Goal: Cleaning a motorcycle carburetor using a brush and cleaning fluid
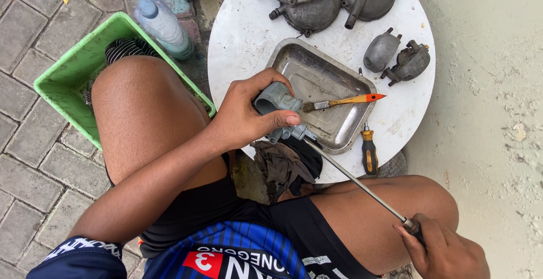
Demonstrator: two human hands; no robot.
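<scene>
To the far left of our fingers stands a green plastic crate [62, 81] with a clear plastic bottle [164, 27] beside it. Our left hand [246, 112] holds a small grey cast-metal carburettor body [277, 106], the fingers closed around it, over the near edge of the dented steel tray [317, 69]. We judge the work is in the middle: the long steel screwdriver [356, 185], gripped tight in our right hand [444, 250], reaches the underside of the part, so a screw seems not yet out. Just right of the fingertips a wooden brush with orange tip [345, 102] lies in the tray, and further right other grey metal parts [396, 58] wait on the round white table [237, 41].
</scene>
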